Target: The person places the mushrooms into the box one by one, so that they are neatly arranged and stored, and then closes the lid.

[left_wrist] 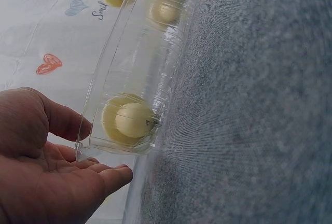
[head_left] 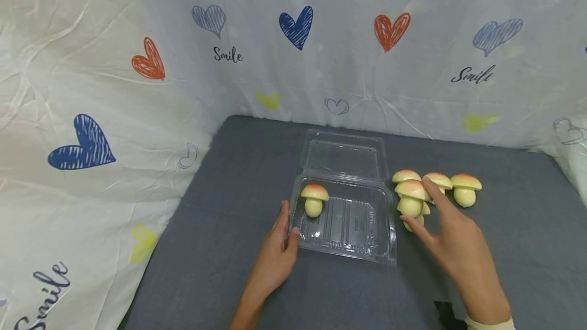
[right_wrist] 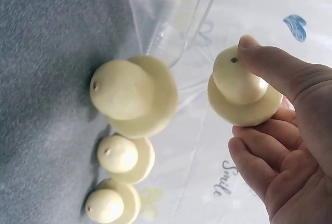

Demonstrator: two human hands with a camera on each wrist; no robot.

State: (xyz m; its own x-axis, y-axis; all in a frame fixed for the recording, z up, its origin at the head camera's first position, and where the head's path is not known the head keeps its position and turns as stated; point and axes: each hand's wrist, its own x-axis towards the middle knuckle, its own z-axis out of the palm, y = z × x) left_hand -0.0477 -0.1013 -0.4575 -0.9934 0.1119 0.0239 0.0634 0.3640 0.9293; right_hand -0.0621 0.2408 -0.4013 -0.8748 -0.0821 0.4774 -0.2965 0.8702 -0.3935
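A clear plastic clamshell box [head_left: 353, 220] lies open on the grey cloth, its lid [head_left: 344, 156] folded back. One toy mushroom [head_left: 314, 200] with a pink-yellow cap stands in its left end, also visible through the wall as the mushroom [left_wrist: 129, 120] in the left wrist view. My left hand [head_left: 277, 248] rests with relaxed fingers against the box's front left corner [left_wrist: 85, 149]. My right hand [head_left: 447, 228] pinches another mushroom [right_wrist: 241, 92] by stem and cap just right of the box. Several more mushrooms [head_left: 465, 187] stand beside it.
Three loose mushrooms [right_wrist: 132, 97] sit on the grey mat [head_left: 229, 208] under the right hand. A white sheet with hearts and "Smile" print [head_left: 137, 90] rises behind and to the left. A small dark object [head_left: 445, 312] lies near the right wrist.
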